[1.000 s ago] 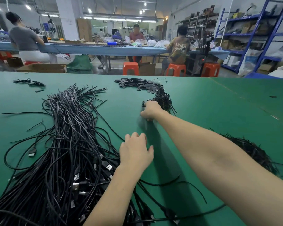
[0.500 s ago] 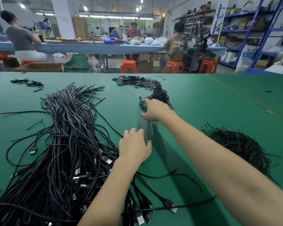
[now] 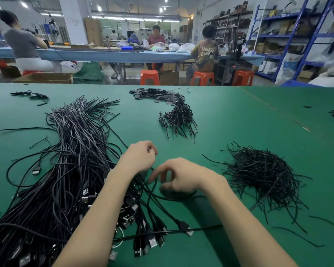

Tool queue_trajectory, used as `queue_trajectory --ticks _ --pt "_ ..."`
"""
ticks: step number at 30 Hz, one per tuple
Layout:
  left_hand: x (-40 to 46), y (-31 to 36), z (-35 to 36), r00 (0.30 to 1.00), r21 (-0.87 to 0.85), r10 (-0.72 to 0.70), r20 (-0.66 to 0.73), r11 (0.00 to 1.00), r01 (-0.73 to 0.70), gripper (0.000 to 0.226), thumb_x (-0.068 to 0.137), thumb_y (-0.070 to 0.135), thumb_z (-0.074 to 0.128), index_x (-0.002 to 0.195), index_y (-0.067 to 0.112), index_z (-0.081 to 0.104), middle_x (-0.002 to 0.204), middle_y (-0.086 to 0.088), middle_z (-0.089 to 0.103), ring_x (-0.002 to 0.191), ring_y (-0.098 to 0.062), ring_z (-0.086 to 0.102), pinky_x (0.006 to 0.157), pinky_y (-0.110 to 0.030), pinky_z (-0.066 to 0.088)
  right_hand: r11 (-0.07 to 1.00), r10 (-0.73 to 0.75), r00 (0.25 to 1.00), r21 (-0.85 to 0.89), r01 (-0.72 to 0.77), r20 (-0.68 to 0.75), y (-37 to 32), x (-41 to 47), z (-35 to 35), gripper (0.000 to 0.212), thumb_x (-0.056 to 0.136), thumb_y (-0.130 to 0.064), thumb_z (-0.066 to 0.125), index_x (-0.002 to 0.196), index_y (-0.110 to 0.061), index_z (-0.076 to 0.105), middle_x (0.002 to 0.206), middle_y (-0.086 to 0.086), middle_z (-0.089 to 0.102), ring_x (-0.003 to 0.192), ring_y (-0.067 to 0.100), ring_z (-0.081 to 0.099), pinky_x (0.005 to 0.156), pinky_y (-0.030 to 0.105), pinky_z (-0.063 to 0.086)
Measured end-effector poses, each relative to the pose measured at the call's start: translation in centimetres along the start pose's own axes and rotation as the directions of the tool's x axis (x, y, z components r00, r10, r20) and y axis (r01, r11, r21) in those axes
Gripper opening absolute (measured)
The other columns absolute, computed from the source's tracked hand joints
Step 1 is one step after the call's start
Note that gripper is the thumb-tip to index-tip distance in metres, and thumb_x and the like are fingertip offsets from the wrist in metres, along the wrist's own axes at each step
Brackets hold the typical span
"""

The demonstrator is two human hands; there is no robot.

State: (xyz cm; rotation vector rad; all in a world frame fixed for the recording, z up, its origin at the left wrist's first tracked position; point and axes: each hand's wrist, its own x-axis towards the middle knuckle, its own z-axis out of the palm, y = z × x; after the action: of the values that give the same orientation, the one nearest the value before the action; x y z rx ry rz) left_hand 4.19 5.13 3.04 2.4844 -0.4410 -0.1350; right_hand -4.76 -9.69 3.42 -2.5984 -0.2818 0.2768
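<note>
Dozens of USB plugs (image 3: 148,242) fan out at the near edge, the ends of a big bundle of black cables (image 3: 75,151) that runs up the left side of the green table (image 3: 239,122). One plug (image 3: 185,229) lies apart, just right of the fan, w/ its lead crossing the cloth. Up a bit, centre: both forearms come in from below. Right hand (image 3: 181,178) hovers low over a loose cable (image 3: 170,198) that curves under its palm; fingers are bent downward but smeared by blur, so can't tell if it grips or only touches. Left hand (image 3: 139,158) sits just beyond, at the bundle's right edge, fingers curled tight into a fist, pinching what looks like the far end of that same loose cable. Off to the right, well apart from the hands, a messy heap of short cut wires (image 3: 258,176). Further up, mid-table, a small clump of short leads (image 3: 179,118), and touching its far side a pile of flat black pieces (image 3: 156,94). Far left corner: a few black scraps (image 3: 30,94). Beyond the table edge, orange stools (image 3: 149,77), a long blue bench (image 3: 114,54) w/ people seated at it, blue shelving (image 3: 297,35) on the right.
</note>
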Motion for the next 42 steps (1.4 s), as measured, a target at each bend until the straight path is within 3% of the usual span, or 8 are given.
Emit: queue_trajectory --ticks 4,10,18,26,28,32,37,42 --pt "-0.3 0.3 0.1 0.998 -0.012 0.039 -0.045 0.999 -0.039 0.021 0.092 0.031 0.049 0.077 0.033 0.064 0.087 0.011 0.07 0.088 -0.017 0.064 0.089 -0.037 0.053 0.988 -0.055 0.982 -0.15 0.028 -0.179 0.3 0.5 0.8 0.008 0.083 -0.038 0.075 0.091 -0.039 0.075 0.094 -0.014 0.055 0.082 0.008 0.056 0.077 0.028 0.044" --pt "-0.4 0.9 0.1 0.991 -0.238 0.118 -0.055 0.963 -0.128 0.034 0.1 0.041 0.046 0.079 0.027 0.07 0.081 0.011 0.073 0.08 -0.01 0.07 0.08 -0.028 0.048 0.97 -0.191 0.837 0.029 0.239 -0.512 1.8 0.1 0.0 0.004 0.09 -0.026 0.074 0.093 -0.024 0.073 0.096 -0.009 0.071 0.099 0.012 0.061 0.091 0.025 0.046" --pt "-1.1 2.5 -0.3 0.961 -0.658 0.04 0.275 0.737 0.158 0.071 0.104 0.058 0.013 0.094 0.016 0.069 0.095 -0.005 0.078 0.073 -0.015 0.072 0.061 -0.024 0.047 0.82 0.226 0.75 0.537 0.198 -0.622 2.6 -0.8 -2.1 0.005 0.097 -0.017 0.063 0.092 -0.017 0.063 0.061 0.001 0.07 0.048 0.017 0.063 0.059 0.029 0.054" --pt "-2.0 4.1 -0.7 0.944 -0.928 0.072 0.321 -0.175 0.329 0.059 0.09 0.041 0.067 0.13 0.0 0.054 0.105 -0.006 0.074 0.084 -0.019 0.069 0.069 -0.024 0.058 0.359 0.471 0.787 0.902 0.241 -0.398 1.3 -0.9 -3.5 0.004 0.103 -0.016 0.052 0.1 -0.014 0.052 0.055 -0.001 0.057 0.036 0.009 0.034 0.037 0.022 0.038" --pt "-2.1 4.6 -0.3 0.933 -0.898 0.089 0.347 -0.254 0.359 0.059 0.09 0.038 0.067 0.135 0.002 0.055 0.121 -0.004 0.07 0.099 -0.02 0.066 0.082 -0.028 0.056 0.417 0.334 0.869 0.884 0.212 -0.366 1.0 -1.5 -3.7 0.005 0.102 -0.016 0.055 0.098 -0.015 0.052 0.063 0.002 0.06 0.04 0.012 0.041 0.043 0.024 0.045" --pt "-2.0 5.6 0.3 0.949 -0.954 0.109 0.297 -0.006 0.3 0.04 0.105 0.039 0.041 0.123 0.011 0.063 0.126 -0.004 0.069 0.105 -0.017 0.068 0.068 -0.026 0.055 0.623 0.062 0.985 0.777 0.087 -0.161 0.4 -2.7 -3.7 0.012 0.098 -0.016 0.065 0.094 -0.01 0.056 0.077 0.009 0.066 0.059 0.024 0.06 0.059 0.034 0.057" --pt "-1.6 4.9 -1.7 0.977 -0.982 0.154 0.146 -0.097 0.162 0.043 0.109 0.029 0.027 0.112 0.006 0.064 0.117 -0.011 0.072 0.117 -0.025 0.066 0.102 -0.036 0.049 0.833 0.076 0.997 0.55 -0.063 -0.001 1.0 -3.3 -4.2 0.024 0.103 -0.036 0.055 0.103 -0.016 0.069 0.084 0.007 0.075 0.083 0.014 0.068 0.088 0.037 0.054" --pt "-2.3 4.3 -3.8 0.961 -0.98 0.265 0.079 -0.155 0.124 0.048 0.109 0.034 0.026 0.112 0.003 0.062 0.12 -0.017 0.07 0.11 -0.029 0.069 0.091 -0.037 0.058 0.872 0.154 0.985 0.458 -0.173 0.08 2.4 -3.8 -4.5 0.031 0.103 -0.041 0.053 0.096 -0.02 0.075 0.065 -0.001 0.061 0.059 0.017 0.055 0.057 0.023 0.046"
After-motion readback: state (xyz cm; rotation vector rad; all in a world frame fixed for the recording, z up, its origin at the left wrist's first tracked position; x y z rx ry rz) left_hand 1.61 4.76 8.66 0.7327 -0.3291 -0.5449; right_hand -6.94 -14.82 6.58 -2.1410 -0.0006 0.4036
